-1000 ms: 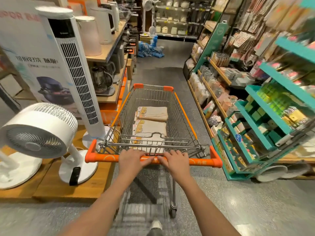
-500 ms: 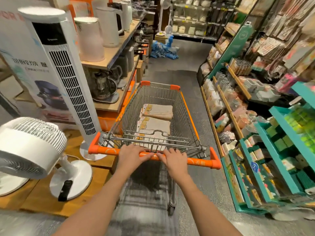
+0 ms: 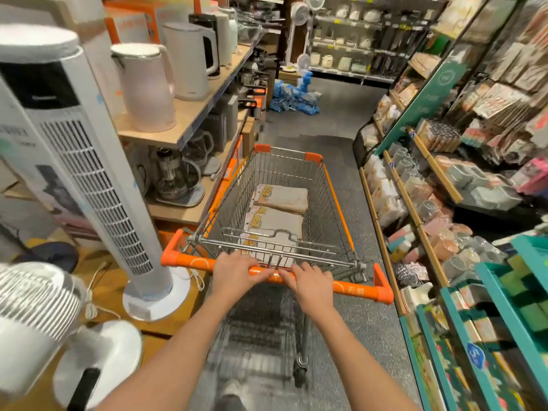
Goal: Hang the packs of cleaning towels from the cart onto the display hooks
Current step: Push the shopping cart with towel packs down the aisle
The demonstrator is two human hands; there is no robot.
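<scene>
The wire shopping cart [image 3: 284,203] has rolled further down the aisle over the last second: the tower fan [image 3: 74,161], which stood off at ten o'clock from the handle, now looms close at nine o'clock, the round desk fan [image 3: 35,315] has slid down to eight o'clock, and the kettles [image 3: 142,84] on the wooden shelf have grown much larger at eleven o'clock. The teal sponge rack [image 3: 504,321] has dropped back toward four o'clock

Both hands sit side by side near the middle of the orange handle bar [image 3: 189,262]. The left hand [image 3: 235,272] has its fingers curled over the top of the bar, and the right hand [image 3: 311,284] does the same just beside it, fingertips nearly touching; each holds the bar and nothing else. The thumbs are hidden under the bar

The packs of cleaning towels [image 3: 278,216] lie flat on the cart floor in a row running from the handle end toward twelve o'clock, beige cloths with yellow-printed card headers on their left edge. Three stacks seem to be there, the nearest half hidden behind the folded child seat [image 3: 267,241]

So the work is in the travel stage, I judge: no pack has been lifted. Hanging goods on the display hooks [image 3: 510,84] show at one to two o'clock, a likely goal, though which hooks take towels cannot be told from here
</scene>
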